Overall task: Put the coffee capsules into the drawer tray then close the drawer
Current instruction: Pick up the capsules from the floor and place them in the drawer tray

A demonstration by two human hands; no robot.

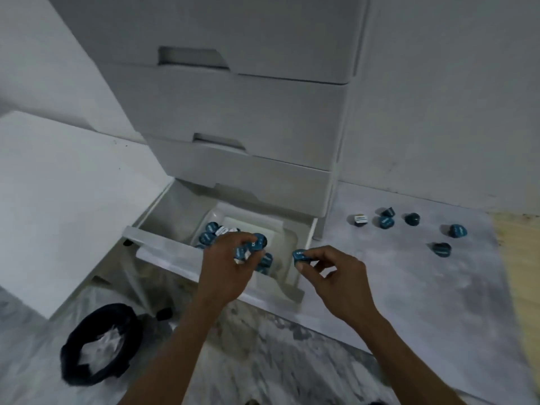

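Over the open drawer (163, 252), the left hand (228, 267) pinches two blue capsules (257, 242) above the tray (271, 226); the right hand (336, 273) pinches another capsule (301, 255); six loose capsules (385, 222) lie on the counter (409, 287).

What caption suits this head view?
Both hands, left and right, hold capsules over the open drawer; six capsules wait on the counter.

Black waste bin (100, 343) with crumpled white paper (100, 344) inside, on marbled grey floor (263, 355), below-left of the fingers. White board (67, 200) left of the fingers. Closed grey drawer fronts (242, 112) stacked above them. White wall (453, 97) beyond, upper right.
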